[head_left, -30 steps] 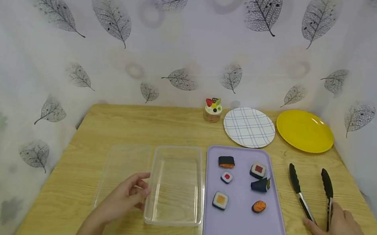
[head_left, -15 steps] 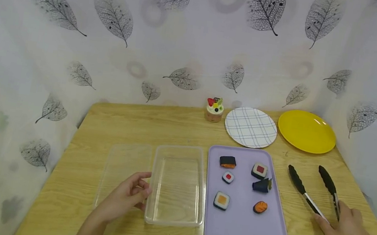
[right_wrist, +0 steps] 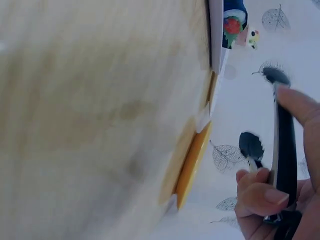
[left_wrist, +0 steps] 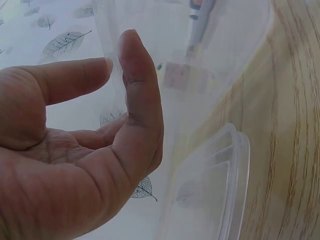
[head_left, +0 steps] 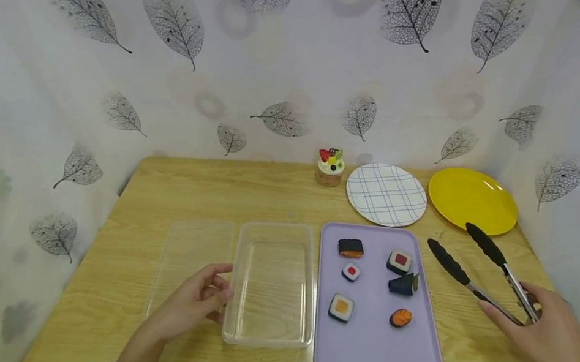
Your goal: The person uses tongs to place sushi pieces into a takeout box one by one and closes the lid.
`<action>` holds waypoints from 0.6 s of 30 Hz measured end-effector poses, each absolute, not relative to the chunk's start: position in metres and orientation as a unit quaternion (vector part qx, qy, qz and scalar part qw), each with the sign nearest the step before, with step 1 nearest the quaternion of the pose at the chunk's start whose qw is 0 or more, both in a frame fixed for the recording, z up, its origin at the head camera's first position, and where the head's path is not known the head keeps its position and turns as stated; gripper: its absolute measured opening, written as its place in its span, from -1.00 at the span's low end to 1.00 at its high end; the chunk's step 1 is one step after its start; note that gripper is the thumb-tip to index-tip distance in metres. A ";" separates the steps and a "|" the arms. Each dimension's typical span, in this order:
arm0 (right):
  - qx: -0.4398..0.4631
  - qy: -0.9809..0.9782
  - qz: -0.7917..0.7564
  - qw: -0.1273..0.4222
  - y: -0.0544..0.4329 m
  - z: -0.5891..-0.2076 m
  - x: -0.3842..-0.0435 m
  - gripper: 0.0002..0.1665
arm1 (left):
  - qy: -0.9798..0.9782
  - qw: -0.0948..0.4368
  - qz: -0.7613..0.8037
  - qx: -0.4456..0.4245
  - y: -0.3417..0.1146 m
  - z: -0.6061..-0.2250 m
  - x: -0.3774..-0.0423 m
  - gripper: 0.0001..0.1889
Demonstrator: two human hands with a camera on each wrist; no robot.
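My right hand (head_left: 552,332) grips a pair of tongs (head_left: 517,287) with black tips, the thumb on one arm and fingers at the other. Their arms are spread, tips toward the yellow plate (head_left: 471,200). In the right wrist view, the thumb lies along a black tong arm (right_wrist: 285,150). My left hand (head_left: 189,303) touches the left wall of a clear plastic box (head_left: 275,284) with loosely bent fingers. A lilac tray (head_left: 377,354) beside the box bears several sushi pieces, among them an orange-topped one (head_left: 400,318) and a dark cone-shaped roll (head_left: 402,284).
A clear lid (head_left: 198,242) lies left of the box, partly behind my left hand. Along the table's back edge stand a fruit-topped cupcake (head_left: 329,171) and a white checked plate (head_left: 386,194). Leaf-printed cloth (head_left: 308,53) hangs behind the table.
My right hand has raised the tongs and moved them forward; one tip now overlaps the yellow plate. The left hand stays against the box.
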State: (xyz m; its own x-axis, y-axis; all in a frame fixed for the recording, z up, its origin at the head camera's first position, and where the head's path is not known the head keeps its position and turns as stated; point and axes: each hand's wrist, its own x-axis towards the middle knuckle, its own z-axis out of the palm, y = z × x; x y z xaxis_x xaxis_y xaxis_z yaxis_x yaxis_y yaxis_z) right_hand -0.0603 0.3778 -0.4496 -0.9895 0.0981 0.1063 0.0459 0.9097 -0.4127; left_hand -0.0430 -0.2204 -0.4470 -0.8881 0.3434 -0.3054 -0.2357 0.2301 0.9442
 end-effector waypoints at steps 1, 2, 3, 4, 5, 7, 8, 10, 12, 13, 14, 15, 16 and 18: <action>-0.024 -0.975 0.210 0.068 0.375 -0.447 -0.063 -0.03 | 0.749 0.234 0.619 0.035 -0.220 -0.447 -0.043 -0.30; -0.012 -0.976 0.207 0.070 0.372 -0.444 -0.067 0.01 | 0.749 0.234 0.619 0.034 -0.220 -0.446 -0.043 -0.31; 0.003 -0.977 0.199 0.075 0.369 -0.442 -0.070 0.01 | 0.749 0.235 0.619 0.033 -0.220 -0.446 -0.043 -0.31; 0.019 -0.978 0.193 0.077 0.366 -0.439 -0.074 0.01 | 0.749 0.236 0.618 0.032 -0.220 -0.446 -0.043 -0.31; 0.040 -0.978 0.187 0.083 0.362 -0.437 -0.077 -0.01 | 0.749 0.236 0.619 0.032 -0.221 -0.446 -0.043 -0.31; 0.087 -0.976 0.175 0.100 0.357 -0.434 -0.084 -0.02 | 0.747 0.238 0.620 0.032 -0.220 -0.446 -0.043 -0.31; 0.111 -0.974 0.167 0.107 0.354 -0.433 -0.086 -0.02 | 0.747 0.238 0.620 0.032 -0.220 -0.446 -0.043 -0.31; 0.152 -0.969 0.155 0.118 0.347 -0.433 -0.091 -0.03 | 0.747 0.237 0.620 0.034 -0.220 -0.446 -0.043 -0.31; 0.184 -0.964 0.145 0.128 0.340 -0.434 -0.096 -0.04 | 0.748 0.235 0.620 0.035 -0.220 -0.446 -0.043 -0.31; 0.197 -0.961 0.141 0.133 0.337 -0.434 -0.099 -0.05 | 0.750 0.234 0.618 0.036 -0.220 -0.446 -0.043 -0.31; 0.209 -0.959 0.134 0.139 0.333 -0.433 -0.101 -0.06 | 0.752 0.232 0.616 0.036 -0.220 -0.446 -0.043 -0.31; 0.217 -0.957 0.126 0.144 0.330 -0.433 -0.104 -0.08 | 0.753 0.231 0.615 0.036 -0.220 -0.446 -0.043 -0.31; 0.226 -0.955 0.119 0.149 0.327 -0.432 -0.107 -0.10 | 0.754 0.230 0.614 0.035 -0.220 -0.446 -0.043 -0.31; 0.237 -0.954 0.104 0.151 0.321 -0.429 -0.113 -0.12 | 0.756 0.228 0.613 0.033 -0.220 -0.445 -0.042 -0.32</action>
